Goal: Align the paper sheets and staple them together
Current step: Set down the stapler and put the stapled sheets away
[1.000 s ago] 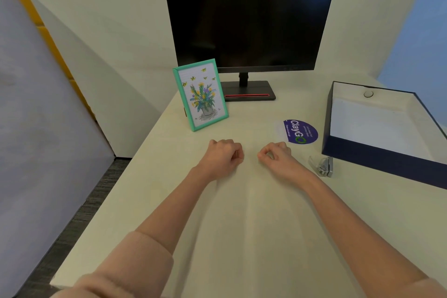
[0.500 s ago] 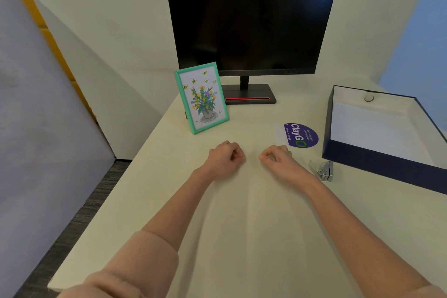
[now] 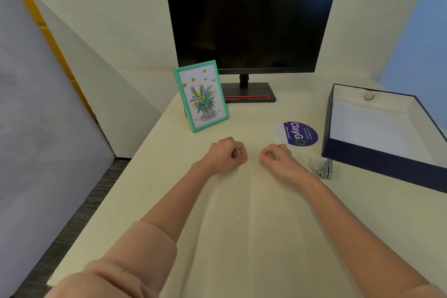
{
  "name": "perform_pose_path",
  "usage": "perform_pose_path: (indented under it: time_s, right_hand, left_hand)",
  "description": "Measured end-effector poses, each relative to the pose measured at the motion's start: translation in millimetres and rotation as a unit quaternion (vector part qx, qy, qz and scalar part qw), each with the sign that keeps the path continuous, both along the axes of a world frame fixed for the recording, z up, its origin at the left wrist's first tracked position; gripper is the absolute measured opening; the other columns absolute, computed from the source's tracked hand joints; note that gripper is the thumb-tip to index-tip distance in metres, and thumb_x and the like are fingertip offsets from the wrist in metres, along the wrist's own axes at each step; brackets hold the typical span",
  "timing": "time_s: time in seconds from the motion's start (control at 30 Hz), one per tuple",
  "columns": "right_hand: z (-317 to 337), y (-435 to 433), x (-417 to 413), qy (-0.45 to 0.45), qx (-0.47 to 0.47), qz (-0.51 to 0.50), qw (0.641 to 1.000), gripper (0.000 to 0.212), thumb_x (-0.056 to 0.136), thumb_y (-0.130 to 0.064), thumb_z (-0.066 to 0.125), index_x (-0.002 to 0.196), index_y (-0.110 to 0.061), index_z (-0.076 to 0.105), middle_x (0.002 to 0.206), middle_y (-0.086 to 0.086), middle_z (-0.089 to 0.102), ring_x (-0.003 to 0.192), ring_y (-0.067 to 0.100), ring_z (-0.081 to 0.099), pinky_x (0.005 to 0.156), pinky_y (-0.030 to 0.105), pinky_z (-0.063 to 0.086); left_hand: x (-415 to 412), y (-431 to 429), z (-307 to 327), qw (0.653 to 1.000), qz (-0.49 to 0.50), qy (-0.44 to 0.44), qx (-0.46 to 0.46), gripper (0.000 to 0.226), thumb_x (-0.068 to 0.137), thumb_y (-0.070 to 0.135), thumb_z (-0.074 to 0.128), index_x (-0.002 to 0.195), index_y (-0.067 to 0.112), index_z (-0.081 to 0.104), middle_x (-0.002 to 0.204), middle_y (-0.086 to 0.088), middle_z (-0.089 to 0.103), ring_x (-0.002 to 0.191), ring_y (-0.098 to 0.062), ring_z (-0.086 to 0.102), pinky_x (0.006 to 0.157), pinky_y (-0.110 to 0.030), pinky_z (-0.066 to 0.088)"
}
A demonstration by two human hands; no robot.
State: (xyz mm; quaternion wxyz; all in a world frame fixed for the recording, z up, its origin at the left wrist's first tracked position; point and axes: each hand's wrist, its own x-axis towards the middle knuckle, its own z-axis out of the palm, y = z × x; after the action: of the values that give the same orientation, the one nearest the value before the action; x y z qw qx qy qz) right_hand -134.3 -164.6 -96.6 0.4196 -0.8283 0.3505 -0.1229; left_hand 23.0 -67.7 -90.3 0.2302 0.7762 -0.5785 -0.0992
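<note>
Two fists rest on the surface: your left hand and right hand, fingers curled, holding nothing. One stapler lies just beside your right wrist. White paper sheets lie in the one open box beyond it; you cannot count them.

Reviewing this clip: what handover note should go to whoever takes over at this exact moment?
Left hand: a fist, holding nothing, resting on the desk.
Right hand: the same, beside it.
Stapler: lying on the desk to the right of the right hand, untouched.
Paper: white sheets appear to lie in the open dark blue box at far right.
Done: nothing yet.
Left: take out the sheets, align them, staple.
</note>
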Motion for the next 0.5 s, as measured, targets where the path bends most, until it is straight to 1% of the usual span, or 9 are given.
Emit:
perform_pose_path:
  time_s: [0.07, 0.2, 0.27, 0.33, 0.37, 0.43, 0.5]
  right_hand:
    - [0, 0, 0, 0.003, 0.0, -0.001, 1.0, 0.014, 0.095, -0.031, 0.049, 0.103, -0.021, 0.056, 0.118, 0.0, 0.036, 0.124, 0.018, 0.032, 0.105, 0.029, 0.028]
    - [0, 0, 1, 0.002, -0.004, -0.005, 1.0, 0.013, 0.095, -0.031, 0.05, 0.101, -0.022, 0.056, 0.117, 0.0, 0.036, 0.123, 0.019, 0.033, 0.106, 0.031, 0.03]
    - [0, 0, 1, 0.004, -0.005, -0.004, 1.0, 0.012, 0.095, -0.03, 0.05, 0.101, -0.022, 0.056, 0.116, 0.0, 0.036, 0.123, 0.019, 0.033, 0.106, 0.031, 0.03]
    - [0, 0, 1, 0.003, -0.003, -0.003, 1.0, 0.013, 0.095, -0.03, 0.049, 0.102, -0.022, 0.056, 0.116, 0.0, 0.036, 0.123, 0.019, 0.033, 0.106, 0.031, 0.03]
    - [0, 0, 0, 0.003, -0.003, -0.003, 1.0, 0.013, 0.095, -0.03, 0.049, 0.102, -0.021, 0.056, 0.116, 0.0, 0.036, 0.123, 0.019, 0.033, 0.106, 0.031, 0.029]
    - [1, 0, 0, 0.002, -0.001, -0.003, 1.0, 0.012, 0.096, -0.029, 0.049, 0.101, -0.021, 0.055, 0.116, 0.0, 0.036, 0.123, 0.019, 0.033, 0.106, 0.03, 0.029]
    - [1, -1, 0, 0.001, 0.003, -0.002, 1.0, 0.012, 0.096, -0.03, 0.049, 0.102, -0.021, 0.055, 0.117, 0.0, 0.036, 0.123, 0.019, 0.033, 0.106, 0.03, 0.029]
  left_hand:
    - [-1, 0, 2, 1.0, -0.007, -0.024, 0.007, 0.007, 0.083, 0.025, 0.061, 0.088, 0.025, 0.066, 0.083, 0.005, 0.051, 0.078, -0.009, 0.045, 0.088, -0.036, 0.042]
    - [-2, -2, 5, 0.996, -0.03, -0.074, 0.037, 0.009, 0.086, 0.023, 0.055, 0.09, 0.025, 0.062, 0.088, 0.006, 0.046, 0.08, -0.01, 0.045, 0.08, -0.031, 0.031]
    - [-2, -4, 4, 0.995, -0.035, -0.084, 0.049, 0.009, 0.086, 0.021, 0.054, 0.09, 0.025, 0.061, 0.089, 0.005, 0.046, 0.085, -0.014, 0.048, 0.081, -0.032, 0.031]
    - [-2, -3, 3, 0.996, -0.03, -0.063, 0.051, 0.008, 0.086, 0.02, 0.052, 0.089, 0.024, 0.059, 0.087, 0.005, 0.048, 0.093, -0.015, 0.049, 0.083, -0.035, 0.035]
    - [1, -2, 2, 0.998, -0.019, -0.04, 0.043, 0.007, 0.086, 0.02, 0.052, 0.087, 0.025, 0.056, 0.085, 0.006, 0.049, 0.093, -0.015, 0.049, 0.086, -0.037, 0.037]
    - [9, 4, 2, 1.0, 0.023, 0.016, 0.014, 0.012, 0.086, 0.019, 0.052, 0.079, 0.029, 0.051, 0.083, 0.007, 0.049, 0.086, -0.016, 0.048, 0.09, -0.041, 0.042]
    - [20, 12, 0, 0.996, 0.065, 0.057, -0.014, 0.02, 0.086, 0.02, 0.055, 0.072, 0.033, 0.048, 0.085, 0.002, 0.054, 0.08, -0.018, 0.05, 0.091, -0.044, 0.045]
